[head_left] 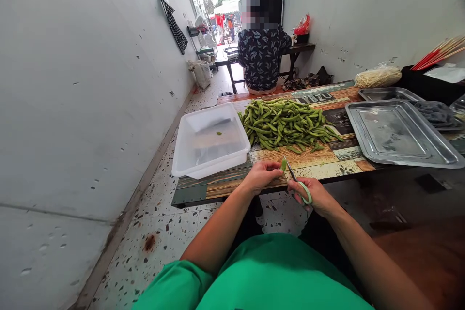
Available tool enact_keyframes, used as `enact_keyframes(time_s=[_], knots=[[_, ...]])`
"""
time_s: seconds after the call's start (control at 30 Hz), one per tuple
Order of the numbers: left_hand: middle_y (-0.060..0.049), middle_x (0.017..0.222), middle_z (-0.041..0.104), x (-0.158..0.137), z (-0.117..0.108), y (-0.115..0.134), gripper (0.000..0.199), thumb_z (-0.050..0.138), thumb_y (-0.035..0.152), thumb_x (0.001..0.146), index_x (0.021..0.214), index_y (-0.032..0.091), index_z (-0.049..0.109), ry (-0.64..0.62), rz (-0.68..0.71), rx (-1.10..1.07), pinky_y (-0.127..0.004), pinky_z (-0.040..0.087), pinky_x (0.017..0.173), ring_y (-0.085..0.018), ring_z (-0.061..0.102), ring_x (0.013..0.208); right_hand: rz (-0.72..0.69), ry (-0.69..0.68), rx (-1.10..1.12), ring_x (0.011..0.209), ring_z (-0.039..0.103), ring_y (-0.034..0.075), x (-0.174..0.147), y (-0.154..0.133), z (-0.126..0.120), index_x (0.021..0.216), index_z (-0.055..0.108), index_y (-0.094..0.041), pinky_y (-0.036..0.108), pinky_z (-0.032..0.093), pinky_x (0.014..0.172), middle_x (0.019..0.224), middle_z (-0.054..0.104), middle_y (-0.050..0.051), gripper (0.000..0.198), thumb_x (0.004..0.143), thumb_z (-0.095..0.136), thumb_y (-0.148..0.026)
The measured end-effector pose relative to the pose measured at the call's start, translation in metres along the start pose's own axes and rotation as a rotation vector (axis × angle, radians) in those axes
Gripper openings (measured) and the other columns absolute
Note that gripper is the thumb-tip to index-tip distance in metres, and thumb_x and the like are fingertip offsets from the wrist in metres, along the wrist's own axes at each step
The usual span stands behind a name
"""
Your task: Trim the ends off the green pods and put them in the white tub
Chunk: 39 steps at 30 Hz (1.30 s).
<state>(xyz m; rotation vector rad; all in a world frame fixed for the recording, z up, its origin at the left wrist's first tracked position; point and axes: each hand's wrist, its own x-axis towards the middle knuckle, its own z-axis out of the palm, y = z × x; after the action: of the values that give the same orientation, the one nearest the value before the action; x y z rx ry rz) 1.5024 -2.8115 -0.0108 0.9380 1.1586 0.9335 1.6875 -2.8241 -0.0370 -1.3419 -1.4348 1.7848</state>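
Observation:
Between the thumb and fingers of my left hand (262, 176) is a green edamame pod (284, 163), held up over the table's front edge. My right hand (311, 194) has its fingers through the pale green handles of a pair of scissors (289, 168). The blades point up and lie right beside the pod; whether they touch it I cannot tell. Beyond both hands a large heap of edamame pods (285, 123) covers the table (232, 181). To the heap's left stands a white plastic tub (210, 168) with one small green piece on its bottom.
A metal tray (399, 131) lies at the right, partly over the table edge. Behind it are bundled skewers (378, 76) and red-ended sticks (436, 55). Another person (259, 53) sits farther off at a second table (303, 48). A wall (90, 82) runs along the left.

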Motion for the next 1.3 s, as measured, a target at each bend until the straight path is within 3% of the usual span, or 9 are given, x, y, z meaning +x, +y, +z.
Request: enact_keyframes(time_s=[0.17, 0.7, 0.8, 0.9, 0.97, 1.03, 1.1, 1.2, 1.3], knots=[[0.000, 0.069, 0.067, 0.003, 0.006, -0.002, 0.033, 0.084, 0.015, 0.061, 0.080, 0.012, 0.057, 0.055, 0.059, -0.344, -0.019, 0.045, 0.060, -0.009, 0.063, 0.062, 0.010, -0.133, 0.191, 0.053, 0.044, 0.010, -0.008, -0.004, 0.006, 0.090, 0.062, -0.017, 0.026, 0.051, 0.048, 0.064, 0.060, 0.001, 0.068, 0.067, 0.062, -0.081], [-0.006, 0.072, 0.071, -0.003, 0.021, -0.011, 0.034, 0.078, 0.006, 0.069, 0.079, 0.015, 0.047, 0.177, 0.009, -0.472, -0.034, 0.057, 0.080, -0.018, 0.072, 0.071, -0.058, 0.033, 0.084, 0.035, 0.038, 0.008, 0.000, 0.005, 0.016, 0.077, 0.058, -0.017, 0.021, 0.034, 0.031, 0.045, 0.049, -0.005, 0.060, 0.071, 0.062, -0.077], [-0.006, 0.081, 0.072, -0.014, 0.013, 0.000, 0.021, 0.073, 0.015, 0.076, 0.084, 0.016, 0.053, 0.331, 0.276, -0.178, -0.036, 0.057, 0.082, -0.018, 0.071, 0.076, -0.049, 0.038, 0.116, 0.038, 0.039, 0.008, 0.000, 0.005, 0.016, 0.076, 0.057, -0.018, 0.021, 0.038, 0.033, 0.045, 0.048, -0.005, 0.061, 0.067, 0.066, -0.078], [-0.008, 0.104, 0.071, -0.031, -0.011, 0.033, 0.015, 0.062, 0.020, 0.086, 0.100, 0.018, 0.063, 0.770, 0.705, 0.426, -0.042, 0.049, 0.100, -0.020, 0.067, 0.101, -0.007, -0.056, 0.184, 0.049, 0.045, 0.010, -0.003, 0.003, 0.015, 0.085, 0.060, -0.018, 0.024, 0.051, 0.046, 0.057, 0.057, -0.001, 0.064, 0.067, 0.066, -0.079], [-0.014, 0.129, 0.062, -0.040, -0.025, 0.058, 0.034, 0.058, 0.011, 0.084, 0.116, 0.018, 0.065, 1.021, 0.752, 0.840, -0.054, 0.033, 0.114, -0.029, 0.052, 0.128, 0.016, -0.115, 0.237, 0.054, 0.046, 0.010, -0.005, 0.002, 0.013, 0.090, 0.061, -0.017, 0.026, 0.054, 0.051, 0.065, 0.061, 0.001, 0.064, 0.070, 0.064, -0.079], [-0.018, 0.150, 0.044, -0.040, -0.030, 0.076, 0.057, 0.057, 0.005, 0.079, 0.134, 0.018, 0.056, 1.131, 0.684, 1.066, -0.063, 0.021, 0.115, -0.037, 0.032, 0.143, 0.019, -0.144, 0.286, 0.055, 0.046, 0.010, -0.005, 0.002, 0.012, 0.091, 0.062, -0.017, 0.025, 0.054, 0.052, 0.067, 0.062, 0.002, 0.063, 0.073, 0.062, -0.078], [-0.017, 0.149, 0.046, -0.027, -0.023, 0.080, 0.056, 0.054, 0.006, 0.083, 0.138, 0.018, 0.054, 0.981, 0.653, 1.173, -0.058, 0.028, 0.114, -0.035, 0.036, 0.141, 0.016, -0.137, 0.321, 0.054, 0.045, 0.010, -0.004, 0.004, 0.012, 0.091, 0.061, -0.017, 0.025, 0.053, 0.050, 0.066, 0.062, 0.002, 0.062, 0.075, 0.061, -0.077], [-0.013, 0.119, 0.068, 0.012, 0.000, 0.065, 0.032, 0.046, 0.017, 0.095, 0.118, 0.016, 0.067, 0.504, 0.536, 1.283, -0.038, 0.046, 0.100, -0.024, 0.061, 0.114, 0.016, -0.104, 0.328, 0.051, 0.042, 0.009, -0.003, 0.005, 0.011, 0.091, 0.060, -0.017, 0.024, 0.051, 0.047, 0.064, 0.061, 0.001, 0.062, 0.075, 0.061, -0.078], [-0.015, 0.112, 0.069, 0.058, 0.018, 0.046, 0.029, 0.054, 0.030, 0.095, 0.109, 0.012, 0.070, 0.451, 0.366, 1.348, -0.035, 0.049, 0.093, -0.026, 0.064, 0.107, 0.011, -0.092, 0.312, 0.052, 0.042, 0.009, -0.006, 0.004, 0.010, 0.092, 0.059, -0.017, 0.024, 0.051, 0.047, 0.064, 0.061, 0.001, 0.062, 0.075, 0.061, -0.077]])
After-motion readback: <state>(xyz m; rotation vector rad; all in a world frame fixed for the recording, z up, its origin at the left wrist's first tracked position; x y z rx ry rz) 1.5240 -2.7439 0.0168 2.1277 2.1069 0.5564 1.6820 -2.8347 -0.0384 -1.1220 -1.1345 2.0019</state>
